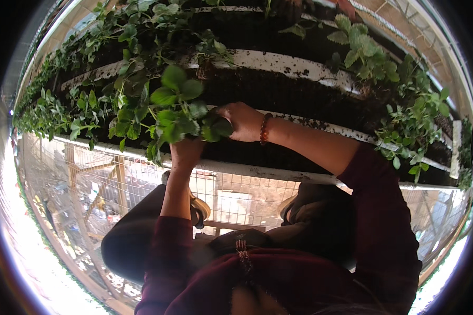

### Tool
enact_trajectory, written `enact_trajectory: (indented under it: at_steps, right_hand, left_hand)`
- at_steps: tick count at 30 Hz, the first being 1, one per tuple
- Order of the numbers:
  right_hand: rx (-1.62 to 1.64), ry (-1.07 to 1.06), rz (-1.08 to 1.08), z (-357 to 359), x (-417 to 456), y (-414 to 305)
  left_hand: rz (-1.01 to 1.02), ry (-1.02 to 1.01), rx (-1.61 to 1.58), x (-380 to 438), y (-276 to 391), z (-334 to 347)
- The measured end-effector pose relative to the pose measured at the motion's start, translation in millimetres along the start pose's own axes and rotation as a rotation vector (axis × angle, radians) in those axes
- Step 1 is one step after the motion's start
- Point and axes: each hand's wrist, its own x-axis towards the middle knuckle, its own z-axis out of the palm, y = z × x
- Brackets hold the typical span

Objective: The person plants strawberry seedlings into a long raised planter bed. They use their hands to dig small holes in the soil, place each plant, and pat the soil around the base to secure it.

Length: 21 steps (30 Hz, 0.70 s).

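My left hand (187, 151) is at the near trough of dark soil (268, 153), its fingers hidden under the leaves of a strawberry plant (173, 122). From the right, my right hand (242, 121) reaches to the same plant, its thumb and fingers curled at the leaf edge; a beaded bracelet circles that wrist. Whether either hand grips a stem is hidden by leaves. Just behind, a smaller plant with exposed roots (205, 71) lies against a white trough edge (280, 63).
Leafy plants (90, 43) crowd the left side, and more strawberry plants (368, 51) stand at the right. White trough rims run across. Below the near rim is wire mesh (244, 181), with my knees beneath. Part of another person's hand (345, 8) shows at the top.
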Motion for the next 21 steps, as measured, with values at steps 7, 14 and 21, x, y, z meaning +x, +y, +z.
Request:
enact_trajectory:
  at_steps: [7,14,21]
  right_hand:
    - [-0.176,-0.072,0.075,-40,-5,0]
    - [-0.443,-0.094,-0.216,24,-4,-9]
    - [-0.464,-0.481,0.072,15,9,-35]
  left_hand:
    - [-0.155,-0.041,-0.649,-18,-17,-55]
    - [-0.215,-0.156,-0.721,-31,-15,-62]
    - [-0.113,-0.248,-0.514,-37,-35,-42]
